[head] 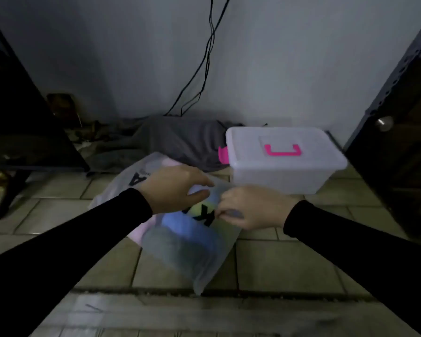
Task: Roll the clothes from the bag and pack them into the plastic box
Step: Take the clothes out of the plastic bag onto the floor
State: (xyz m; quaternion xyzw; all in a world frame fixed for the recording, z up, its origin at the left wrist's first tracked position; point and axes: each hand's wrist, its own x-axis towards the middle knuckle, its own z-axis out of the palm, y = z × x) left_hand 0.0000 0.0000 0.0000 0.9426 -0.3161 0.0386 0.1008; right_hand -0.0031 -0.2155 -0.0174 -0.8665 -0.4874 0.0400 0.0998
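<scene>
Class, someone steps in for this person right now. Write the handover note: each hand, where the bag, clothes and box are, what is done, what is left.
Left hand: rests on the bag, thumb and fingers at its top edge.
Right hand: pinches the same edge from the other side.
The bag lies on the tiled floor, the clothes still inside it.
Box: behind the bag to the right, lid on, pink handle flat.
Done: nothing rolled or packed.
Left: open the bag, pull out the clothes, roll each, open the box, pack.
</scene>
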